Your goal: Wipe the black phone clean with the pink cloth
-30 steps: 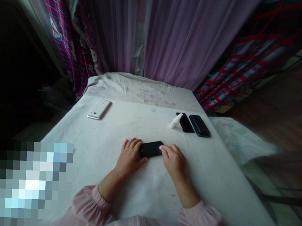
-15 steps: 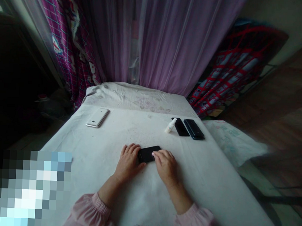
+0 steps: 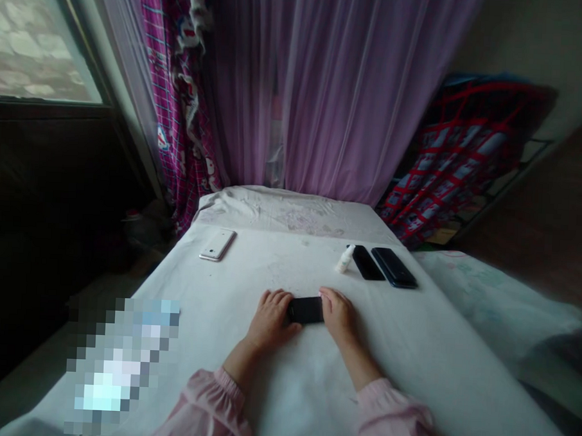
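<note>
A black smartphone (image 3: 306, 310) lies flat on the white cloth, its long side running left to right. My left hand (image 3: 271, 317) grips its left end, with the fingers along the far edge and the thumb along the near edge. At the phone's right end is my right hand (image 3: 337, 313), closed in a pinch. A small pale pink wad shows faintly at its fingertips by the far right corner; most of it is hidden by the fingers.
A small white spray bottle (image 3: 346, 259) stands beyond my right hand. Beside it lie a black phone (image 3: 369, 264) and a stack of dark phones (image 3: 393, 269). Pale phones (image 3: 218, 245) are stacked at the back left. A blurred-out patch (image 3: 120, 365) covers the near left. Purple curtains (image 3: 334, 104) hang behind.
My right hand has slid from over the phone's screen to its right end and far corner. My left hand still holds the left end. The head view has tilted up and turned left.
</note>
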Action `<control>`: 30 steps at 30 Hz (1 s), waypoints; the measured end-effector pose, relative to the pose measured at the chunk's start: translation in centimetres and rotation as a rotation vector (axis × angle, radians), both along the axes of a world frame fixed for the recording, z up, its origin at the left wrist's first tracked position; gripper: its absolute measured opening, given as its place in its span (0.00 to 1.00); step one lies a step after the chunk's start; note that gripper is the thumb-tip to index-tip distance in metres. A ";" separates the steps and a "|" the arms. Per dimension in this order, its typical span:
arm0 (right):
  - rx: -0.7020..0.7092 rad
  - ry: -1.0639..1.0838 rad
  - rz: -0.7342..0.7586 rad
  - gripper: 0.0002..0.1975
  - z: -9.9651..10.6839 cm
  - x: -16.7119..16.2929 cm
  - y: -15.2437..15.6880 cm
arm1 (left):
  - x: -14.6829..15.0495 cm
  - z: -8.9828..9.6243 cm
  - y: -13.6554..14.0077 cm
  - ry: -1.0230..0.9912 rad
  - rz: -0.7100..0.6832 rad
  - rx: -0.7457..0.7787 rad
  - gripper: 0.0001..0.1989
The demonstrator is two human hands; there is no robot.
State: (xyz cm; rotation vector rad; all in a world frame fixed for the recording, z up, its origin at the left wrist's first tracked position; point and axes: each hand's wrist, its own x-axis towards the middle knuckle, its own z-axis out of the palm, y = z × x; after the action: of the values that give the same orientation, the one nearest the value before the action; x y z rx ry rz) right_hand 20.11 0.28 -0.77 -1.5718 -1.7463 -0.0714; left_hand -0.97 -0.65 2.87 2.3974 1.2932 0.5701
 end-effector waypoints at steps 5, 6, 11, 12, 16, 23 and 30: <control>0.033 -0.008 0.101 0.18 -1.2 0.4 -2.7 | 0.2 0.2 -0.2 -0.004 0.013 -0.009 0.31; 0.039 -0.012 0.102 0.18 -1.4 0.5 -3.1 | 0.3 0.2 -0.2 -0.003 0.015 -0.008 0.30; -0.009 0.013 0.060 0.18 -1.6 0.6 -1.8 | 0.1 -0.1 -0.2 0.002 -0.004 0.001 0.30; -0.032 0.016 0.052 0.18 -1.4 0.6 -1.1 | 0.1 -0.1 -0.2 0.004 -0.008 0.003 0.30; -0.081 -0.012 0.028 0.18 -0.8 0.5 1.0 | 0.0 -0.1 -0.2 0.015 -0.004 0.013 0.30; -0.006 -0.173 0.082 0.20 -1.7 0.7 -2.1 | 0.1 0.1 -0.6 0.038 0.004 0.041 0.29; -0.100 -0.293 -0.002 0.20 -1.0 -0.4 -5.0 | 0.5 -0.2 -0.4 0.062 -0.016 0.062 0.34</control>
State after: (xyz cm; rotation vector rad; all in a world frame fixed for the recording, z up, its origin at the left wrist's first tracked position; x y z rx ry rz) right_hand 19.67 -4.73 -1.77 -1.7031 -1.9995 -0.2279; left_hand -0.52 -1.06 2.64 2.4916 1.2988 0.5431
